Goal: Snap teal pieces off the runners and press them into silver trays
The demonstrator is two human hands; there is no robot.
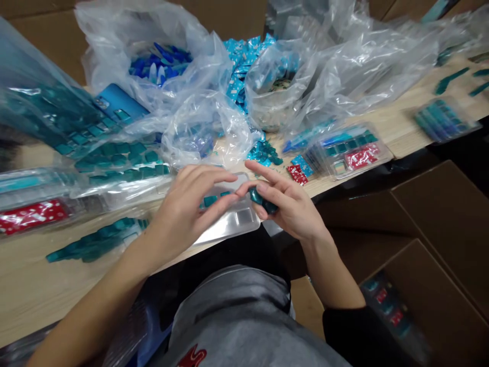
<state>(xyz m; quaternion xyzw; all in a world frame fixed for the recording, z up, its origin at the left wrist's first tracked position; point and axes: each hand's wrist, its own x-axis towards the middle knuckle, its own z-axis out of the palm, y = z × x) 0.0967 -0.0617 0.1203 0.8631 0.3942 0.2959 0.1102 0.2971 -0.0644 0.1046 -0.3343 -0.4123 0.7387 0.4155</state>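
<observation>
Two hands on my feed — right hand [292, 206] pinches a small teal piece [263, 200] between thumb and fingers; left hand [181, 214] hangs half-open, empty, over a clear plastic tray [244, 220].

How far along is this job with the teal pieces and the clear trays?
Looks done: a filled tray of teal pieces and red packets lies on the table, and trays showing those colours sit in the cardboard box. In hand: the right hand grips teal pieces above a clear tray holding only a few; the left hand spreads over it. Left: a plastic bag of blue pieces stands open.
</observation>
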